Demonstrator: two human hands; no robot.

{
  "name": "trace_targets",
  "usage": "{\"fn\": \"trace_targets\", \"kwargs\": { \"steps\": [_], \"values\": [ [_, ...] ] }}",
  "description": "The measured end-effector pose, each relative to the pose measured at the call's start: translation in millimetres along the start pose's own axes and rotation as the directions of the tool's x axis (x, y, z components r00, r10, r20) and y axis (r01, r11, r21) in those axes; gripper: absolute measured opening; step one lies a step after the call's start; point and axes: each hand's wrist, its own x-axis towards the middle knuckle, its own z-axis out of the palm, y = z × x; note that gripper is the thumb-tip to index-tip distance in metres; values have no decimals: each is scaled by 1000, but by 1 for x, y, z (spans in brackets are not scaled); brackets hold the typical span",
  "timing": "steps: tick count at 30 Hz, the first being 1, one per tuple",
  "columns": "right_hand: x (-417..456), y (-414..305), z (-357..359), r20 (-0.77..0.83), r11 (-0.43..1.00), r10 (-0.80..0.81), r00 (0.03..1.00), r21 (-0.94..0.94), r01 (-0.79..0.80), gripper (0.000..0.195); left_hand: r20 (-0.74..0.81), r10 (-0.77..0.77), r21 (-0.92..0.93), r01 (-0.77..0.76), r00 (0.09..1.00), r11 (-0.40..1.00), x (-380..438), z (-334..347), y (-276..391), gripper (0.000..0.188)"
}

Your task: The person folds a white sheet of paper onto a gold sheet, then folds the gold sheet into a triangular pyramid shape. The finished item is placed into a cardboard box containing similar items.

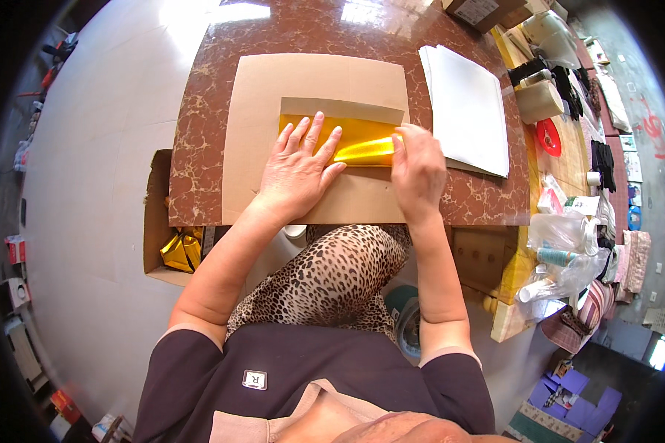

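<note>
A sheet of shiny gold foil paper (360, 130), with a dull brownish strip along its far edge, lies on a flat piece of cardboard (316, 75). Spread flat with its fingers apart, my left hand (299, 171) rests on the left part of the foil. At the foil's right end, my right hand (419, 160) pinches the edge between thumb and fingers; it is slightly blurred. The near edge of the foil looks folded or straight, I cannot tell which.
The cardboard lies on a brown marbled tabletop (199, 138). White sheets (468, 111) are stacked at the right. A cardboard box (158, 221) with gold foil pieces stands below the table's left side. Plastic bags and cups crowd a wooden bench (559, 158) farther right.
</note>
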Motion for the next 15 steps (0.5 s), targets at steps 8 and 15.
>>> {"fn": "trace_targets", "kwargs": {
  "steps": [8,15],
  "values": [
    [-24,-27,3,389,888,-460,798,212,409,59,-19,19,7,-18,1000,1000,-2,5,-4,60],
    [-29,-12,-3,545,905,-412,730,152,397,81,-21,15,-2,-15,1000,1000,-2,4,-4,61]
  ]
}}
